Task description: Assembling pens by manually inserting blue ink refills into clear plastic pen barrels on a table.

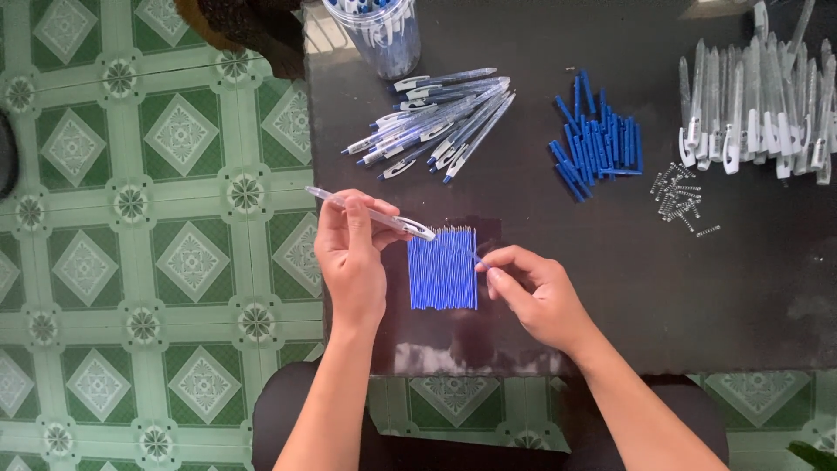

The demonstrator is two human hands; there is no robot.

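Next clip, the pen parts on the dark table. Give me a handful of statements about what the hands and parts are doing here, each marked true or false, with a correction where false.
1. The left hand holds a clear pen barrel. True.
2. The right hand rests on the pile of small springs. False: it pinches a thin refill beside the row of blue refills; the springs lie apart, further right.
3. A heap of assembled pens lies below a clear jar. True.
4. The short blue pieces sit on the green tiled floor. False: they lie on the dark table.
5. Clear barrels with white clips are heaped at the far right. True.
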